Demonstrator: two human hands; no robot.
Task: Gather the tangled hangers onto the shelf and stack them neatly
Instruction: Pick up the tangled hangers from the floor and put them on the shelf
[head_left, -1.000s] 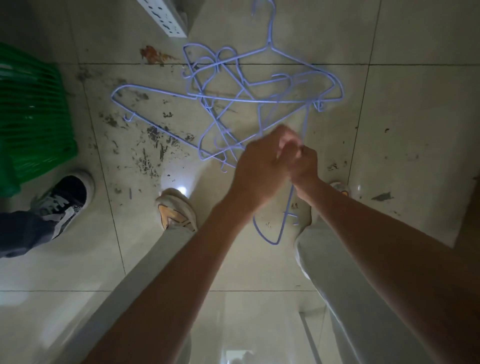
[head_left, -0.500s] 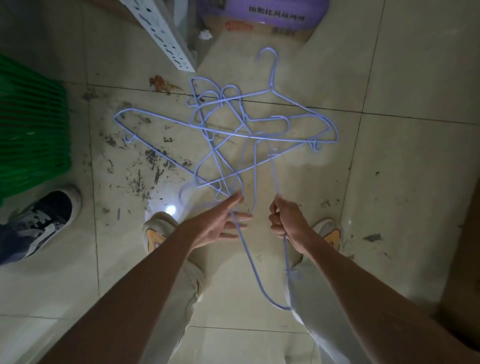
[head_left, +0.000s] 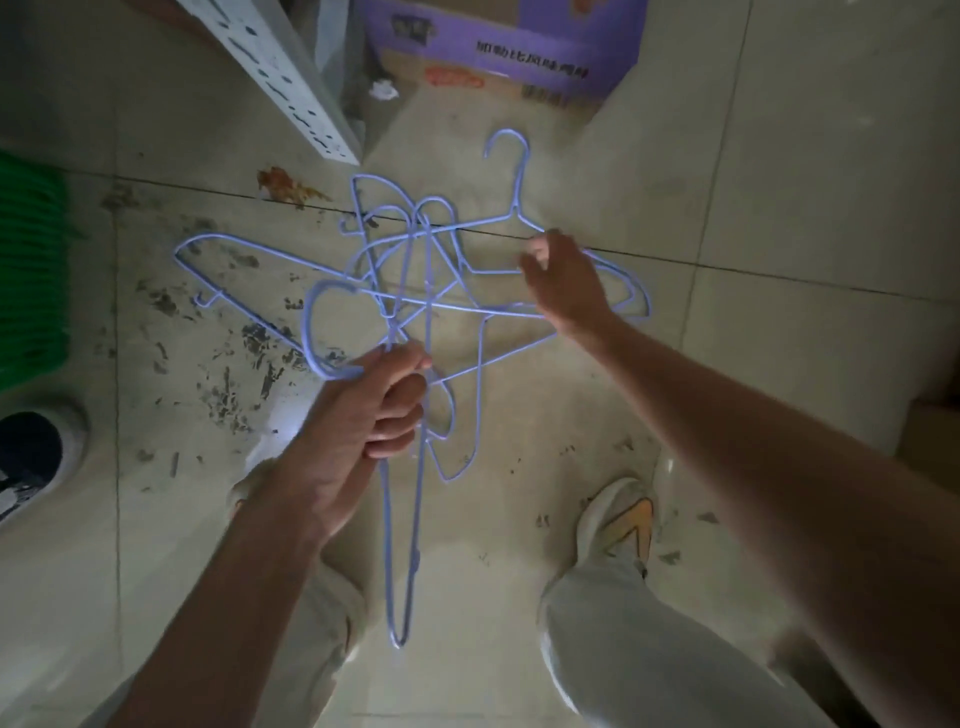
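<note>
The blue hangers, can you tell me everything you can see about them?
The hangers are thin pale-blue ones that look like coated wire, with curled hooks and small notches. Several are tangled in a messy knot above the dirty tiled floor, with one hook sticking out at the top. The left hand grips a few near their hooks, and one long hanger dangles below it. The right hand reaches onto a hanger at the right side.

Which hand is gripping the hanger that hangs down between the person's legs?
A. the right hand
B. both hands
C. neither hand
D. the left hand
D: the left hand is closed around the wires of the long hanger hanging down between the legs, while the right hand reaches into the tangled hangers on the floor.
</note>
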